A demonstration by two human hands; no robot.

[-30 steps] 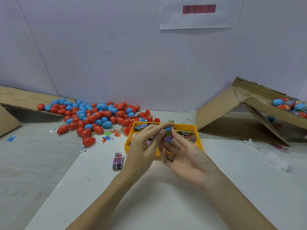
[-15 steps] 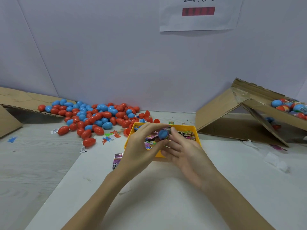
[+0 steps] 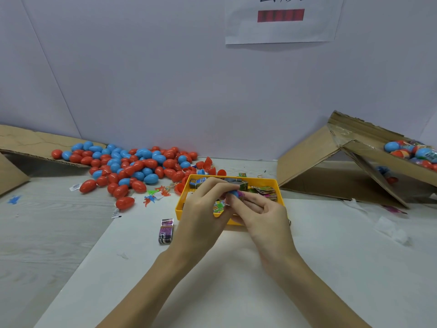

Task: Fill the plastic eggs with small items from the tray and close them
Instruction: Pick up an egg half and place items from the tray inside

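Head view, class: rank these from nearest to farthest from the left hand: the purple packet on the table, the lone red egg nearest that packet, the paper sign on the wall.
1. Purple packet, just left of the left hand.
2. Lone red egg, farther left.
3. Paper sign, high on the wall.

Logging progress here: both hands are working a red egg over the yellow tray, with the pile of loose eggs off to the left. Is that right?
Not quite: the egg pinched between the left hand and right hand is blue, not red, as the head view shows. The rest holds: they work over the yellow tray, and the pile of loose eggs lies to the left.
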